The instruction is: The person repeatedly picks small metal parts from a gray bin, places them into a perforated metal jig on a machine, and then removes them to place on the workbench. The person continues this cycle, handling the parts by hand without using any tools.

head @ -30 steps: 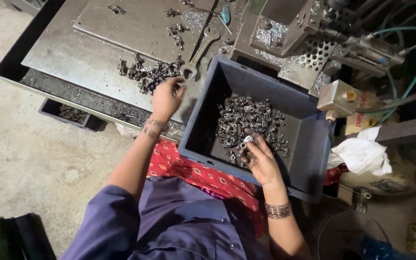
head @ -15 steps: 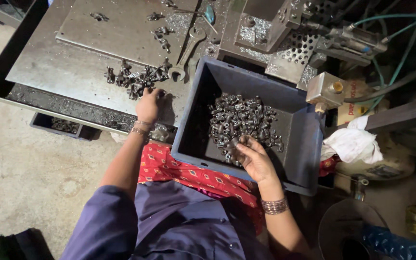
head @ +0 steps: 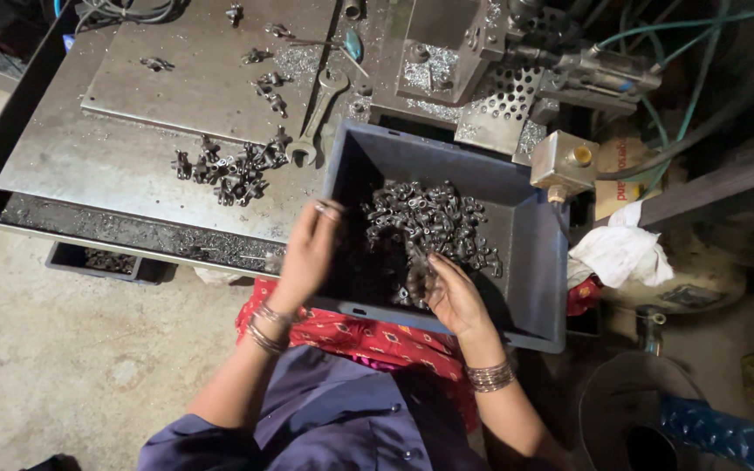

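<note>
Bangles are worn on both wrists at the near edge of the view, above a purple garment and a red patterned cloth (head: 368,336). The right hand (head: 451,292) is laid inside the one dark grey plastic crate (head: 534,253), its fingers curled down into the heap of small metal parts (head: 425,227); whether a part is clamped in them cannot be told. The left hand (head: 307,249) is held over the crate's left wall, its fingers drawn together, and a small part seems to be pinched at the tips, though this cannot be made out for certain. The heap is gathered in the crate's middle and right, while bare floor is left along its left wall and near corner.

Left of the crate, a second, smaller pile of like parts (head: 233,170) is spread on the steel table (head: 89,166), with open plate on all sides of it. One open-ended spanner (head: 320,113) is laid just beyond that pile. About five loose parts are scattered on the raised plate (head: 185,87) farther off. One white rag (head: 617,253) is bunched right of the crate. Farthest, a machine (head: 482,52) with green hoses is crowded against the crate's far rim.
</note>
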A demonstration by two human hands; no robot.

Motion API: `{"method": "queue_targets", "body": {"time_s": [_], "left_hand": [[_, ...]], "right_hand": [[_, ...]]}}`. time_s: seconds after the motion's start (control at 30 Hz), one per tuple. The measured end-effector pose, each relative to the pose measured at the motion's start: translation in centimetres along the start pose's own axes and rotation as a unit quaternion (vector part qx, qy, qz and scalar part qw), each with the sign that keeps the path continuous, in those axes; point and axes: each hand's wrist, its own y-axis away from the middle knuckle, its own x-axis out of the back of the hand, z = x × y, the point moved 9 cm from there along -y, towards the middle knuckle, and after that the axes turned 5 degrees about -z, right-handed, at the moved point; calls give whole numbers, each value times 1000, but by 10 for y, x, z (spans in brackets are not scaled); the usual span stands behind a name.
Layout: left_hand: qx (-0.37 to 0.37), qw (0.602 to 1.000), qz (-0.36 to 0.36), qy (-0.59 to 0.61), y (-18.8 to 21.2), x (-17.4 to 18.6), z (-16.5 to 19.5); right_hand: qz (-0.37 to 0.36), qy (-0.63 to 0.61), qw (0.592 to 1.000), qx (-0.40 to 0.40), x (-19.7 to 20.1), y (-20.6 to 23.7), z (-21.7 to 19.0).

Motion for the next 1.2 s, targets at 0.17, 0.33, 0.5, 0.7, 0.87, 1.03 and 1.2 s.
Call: {"method": "queue_targets", "body": {"time_s": [0.17,0.33,0.5,0.7,0.87,1.03,1.2], "left_hand": [[34,978,-133,-157,24,-56,10],[16,949,-172,-265,27,-73,-7],[-1,936,-204,-288,31,-82,-16],[29,912,-255,-321,34,-90,-30],[30,904,-269,-332,36,-91,-36],[38,897,-273,-345,38,-90,-39],[35,897,-281,-340,38,-91,-39]], "right_hand": [[6,126,992,-12,-5,4,-1],[9,101,995,-1,-13,7,-6],[70,112,991,-6,-1,2,-8],[110,136,985,3,6,3,-8],[36,157,987,3,-8,3,-4],[44,145,988,13,-8,4,-4],[55,145,988,18,-10,6,-5]]}}
